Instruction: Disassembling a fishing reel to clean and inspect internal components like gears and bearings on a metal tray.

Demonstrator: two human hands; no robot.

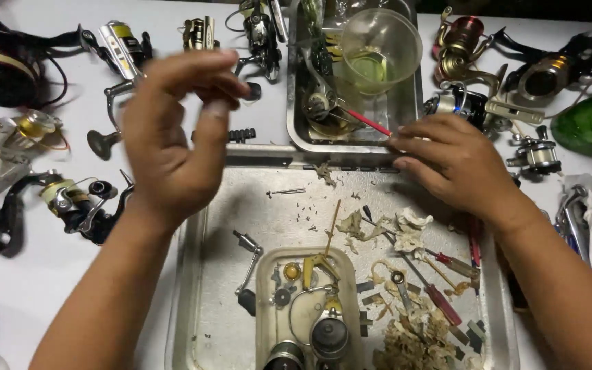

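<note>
Reel's well stripped imo: parts sit in the small tub [307, 312] (near edge). Left hand [173, 137] pinches something tiny, blurred; right hand [450, 161] pinches a red stick [368, 122] at the steel tray [294, 130].

stick [370, 123]: red, at our one o'clock
cup [380, 48]: clear, liquid perhaps pale green
screwdriver [442, 303]: dark red handle
tray [193, 274]: silvery grey
</note>
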